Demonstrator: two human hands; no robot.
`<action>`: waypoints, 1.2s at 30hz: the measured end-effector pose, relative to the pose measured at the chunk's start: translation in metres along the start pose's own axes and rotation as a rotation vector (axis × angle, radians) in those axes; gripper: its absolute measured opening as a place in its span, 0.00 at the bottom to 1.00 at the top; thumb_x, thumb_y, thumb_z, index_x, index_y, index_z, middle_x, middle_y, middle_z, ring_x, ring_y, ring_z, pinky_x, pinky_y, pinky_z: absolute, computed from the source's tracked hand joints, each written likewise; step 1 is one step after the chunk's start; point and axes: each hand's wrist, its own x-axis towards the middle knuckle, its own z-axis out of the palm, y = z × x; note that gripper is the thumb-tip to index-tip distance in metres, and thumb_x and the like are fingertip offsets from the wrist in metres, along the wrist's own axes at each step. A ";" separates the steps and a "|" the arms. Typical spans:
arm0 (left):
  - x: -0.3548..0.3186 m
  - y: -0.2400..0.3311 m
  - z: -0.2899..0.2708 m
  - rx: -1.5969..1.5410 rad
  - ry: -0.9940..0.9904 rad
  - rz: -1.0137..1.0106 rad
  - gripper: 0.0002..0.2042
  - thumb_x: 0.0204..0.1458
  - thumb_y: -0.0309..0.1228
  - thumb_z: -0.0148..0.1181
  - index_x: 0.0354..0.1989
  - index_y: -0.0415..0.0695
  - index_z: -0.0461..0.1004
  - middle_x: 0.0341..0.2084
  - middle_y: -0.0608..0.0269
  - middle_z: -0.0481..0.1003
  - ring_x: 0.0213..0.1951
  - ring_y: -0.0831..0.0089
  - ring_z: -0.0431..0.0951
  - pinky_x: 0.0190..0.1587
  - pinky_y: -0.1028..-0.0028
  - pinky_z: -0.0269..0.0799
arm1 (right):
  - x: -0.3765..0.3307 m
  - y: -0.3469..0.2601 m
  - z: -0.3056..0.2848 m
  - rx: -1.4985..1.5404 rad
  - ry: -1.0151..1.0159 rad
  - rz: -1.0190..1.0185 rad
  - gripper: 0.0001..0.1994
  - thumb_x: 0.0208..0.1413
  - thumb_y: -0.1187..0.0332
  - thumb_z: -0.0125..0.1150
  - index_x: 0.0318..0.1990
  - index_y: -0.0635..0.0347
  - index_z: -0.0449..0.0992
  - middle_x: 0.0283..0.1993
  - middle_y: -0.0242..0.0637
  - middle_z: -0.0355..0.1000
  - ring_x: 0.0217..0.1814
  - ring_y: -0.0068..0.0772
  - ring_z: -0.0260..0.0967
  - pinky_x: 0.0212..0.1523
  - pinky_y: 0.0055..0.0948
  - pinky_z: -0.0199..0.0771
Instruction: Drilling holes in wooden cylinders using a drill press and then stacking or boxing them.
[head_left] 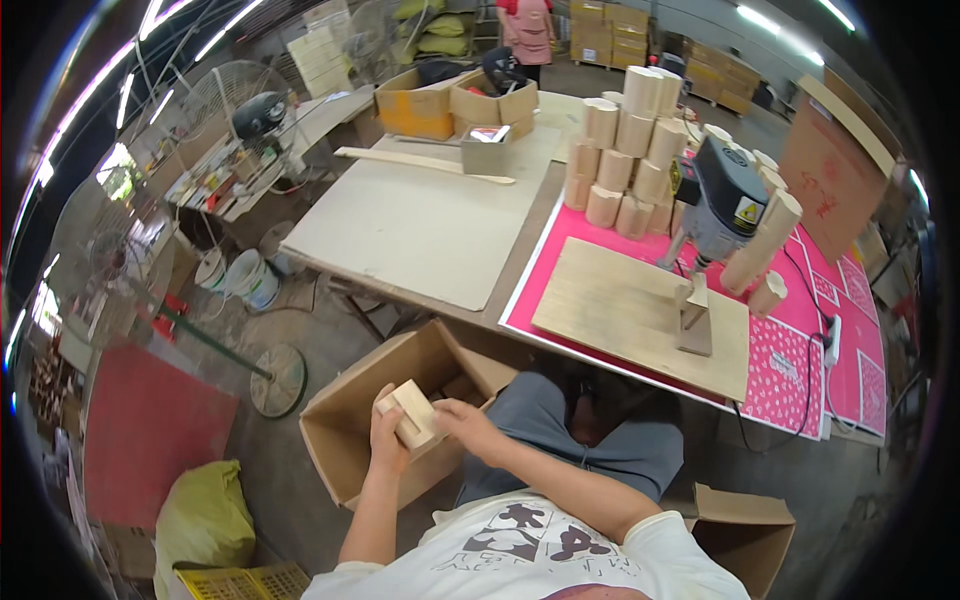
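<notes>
A pale wooden block with a groove or step along one face is held over an open cardboard box. My left hand is closed round its left side. At its right end, the fingers of my right hand pinch the block. Some wooden pieces lie in the shadow inside the box; their shape is hard to make out. On the pink-covered table, a bench drill press stands over a plywood board. A small wooden jig sits under the drill.
Stacked wooden cylinders rise behind the drill. A long thin strip and open cartons lie on the beige table. A pedestal fan base stands left of the box. Another carton is at lower right. A person stands far back.
</notes>
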 end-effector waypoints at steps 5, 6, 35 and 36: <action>-0.001 -0.007 0.011 0.170 0.053 0.002 0.37 0.62 0.22 0.60 0.81 0.48 0.58 0.67 0.49 0.72 0.66 0.58 0.76 0.68 0.56 0.77 | -0.004 -0.013 0.000 -0.311 0.044 -0.097 0.40 0.60 0.50 0.76 0.71 0.70 0.72 0.63 0.54 0.79 0.63 0.44 0.79 0.64 0.39 0.78; -0.001 -0.008 0.016 0.175 0.049 -0.004 0.37 0.61 0.21 0.60 0.81 0.48 0.57 0.68 0.50 0.72 0.66 0.58 0.76 0.69 0.56 0.77 | -0.004 -0.015 -0.001 -0.338 0.061 -0.090 0.40 0.59 0.50 0.76 0.71 0.70 0.72 0.63 0.55 0.79 0.63 0.46 0.80 0.64 0.39 0.78; 0.005 -0.010 0.017 0.034 -0.194 -0.209 0.39 0.62 0.29 0.71 0.80 0.44 0.58 0.69 0.51 0.72 0.69 0.53 0.75 0.72 0.52 0.74 | 0.010 0.001 -0.023 -0.353 0.173 -0.192 0.34 0.55 0.53 0.78 0.62 0.69 0.78 0.58 0.54 0.80 0.61 0.49 0.80 0.64 0.41 0.79; 0.006 -0.009 0.017 0.058 -0.177 -0.205 0.38 0.61 0.29 0.71 0.79 0.42 0.59 0.68 0.51 0.72 0.68 0.52 0.76 0.70 0.51 0.75 | 0.011 0.003 -0.022 -0.354 0.163 -0.216 0.33 0.55 0.53 0.78 0.62 0.68 0.78 0.58 0.55 0.80 0.61 0.50 0.79 0.64 0.42 0.79</action>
